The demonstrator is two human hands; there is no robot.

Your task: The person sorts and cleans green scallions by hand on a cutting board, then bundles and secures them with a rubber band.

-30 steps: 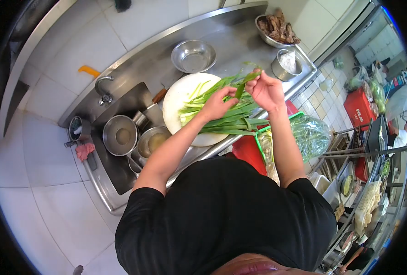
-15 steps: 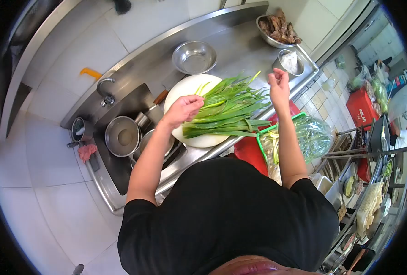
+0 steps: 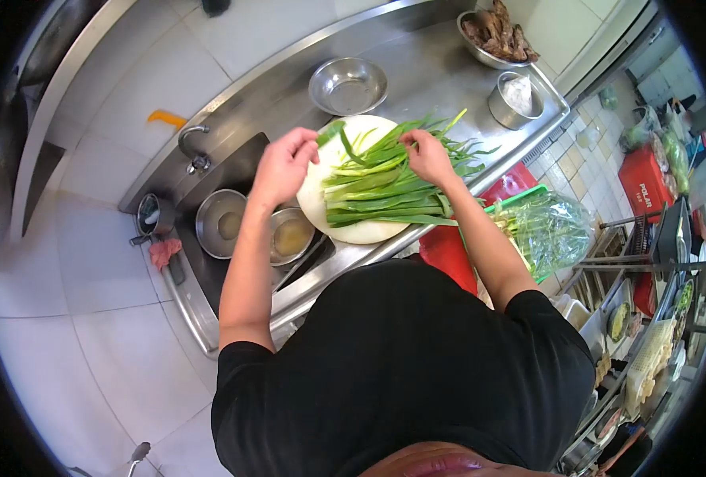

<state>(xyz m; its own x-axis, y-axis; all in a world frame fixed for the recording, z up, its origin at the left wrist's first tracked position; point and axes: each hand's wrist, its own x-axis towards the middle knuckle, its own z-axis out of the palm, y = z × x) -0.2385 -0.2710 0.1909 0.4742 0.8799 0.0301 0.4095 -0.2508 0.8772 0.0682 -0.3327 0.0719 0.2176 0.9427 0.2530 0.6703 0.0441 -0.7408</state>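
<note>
A bunch of long green stalks with leaves (image 3: pixel 384 195) lies across a round white board (image 3: pixel 315 195) on the steel counter. My left hand (image 3: pixel 288 163) is at the board's upper left edge, its fingers pinched on a green leaf (image 3: pixel 333 133). Over the leafy upper part of the bunch is my right hand (image 3: pixel 428 157), its fingers pinched together; what is between them is too small to make out.
Left of the board is a sink with metal pans (image 3: pixel 220 224) and a faucet (image 3: pixel 198 159). Behind stand a steel bowl (image 3: pixel 348 86), a pot with white contents (image 3: pixel 516 101) and a bowl of brown pieces (image 3: pixel 496 40). A bagged green basket (image 3: pixel 547 230) is at right.
My left hand has moved left and up, away from the stalks, with a leaf at its fingers. My right hand has come down and left onto the bunch. The view has shifted slightly.
</note>
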